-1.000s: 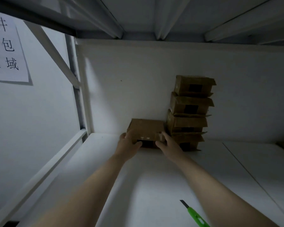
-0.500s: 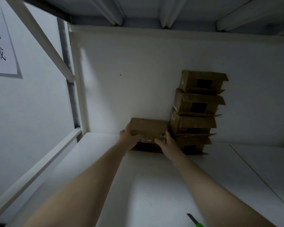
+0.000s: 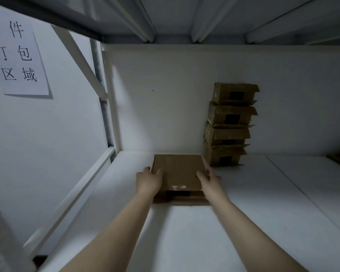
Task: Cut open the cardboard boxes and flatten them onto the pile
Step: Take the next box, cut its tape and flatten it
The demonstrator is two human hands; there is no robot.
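1. The cardboard box (image 3: 178, 173) sits near the middle of the view on the white shelf surface (image 3: 253, 222), its broad brown top facing up. Its near face is in shadow, with a dark opening in it.
2. The left hand (image 3: 148, 181) grips the box at its 9 o'clock edge. The thumb lies on the top panel and the fingers wrap round the left side.
3. The right hand (image 3: 209, 180) grips the box at its 3 o'clock edge in the same way, thumb on top and fingers curled down the right side.
4. Both bare forearms reach in from 6 o'clock, the left from about 7 and the right from about 5.
5. I cannot tell whether the box rests on the surface or is held just above it.
6. A stack of four boxes (image 3: 229, 124) stands at about 2 o'clock from the held box, just beside its far right corner and against the white back wall (image 3: 165, 95). Each box in it shows loose flaps and a dark gap on its near face.
7. At 10 o'clock in the view a paper sign (image 3: 18, 55) with black handwritten characters hangs on the side wall.
8. A white diagonal brace (image 3: 79, 59) of the rack runs between the sign and the back wall.
9. At 12 o'clock the ribbed underside of the upper shelf (image 3: 185, 16) spans the view.
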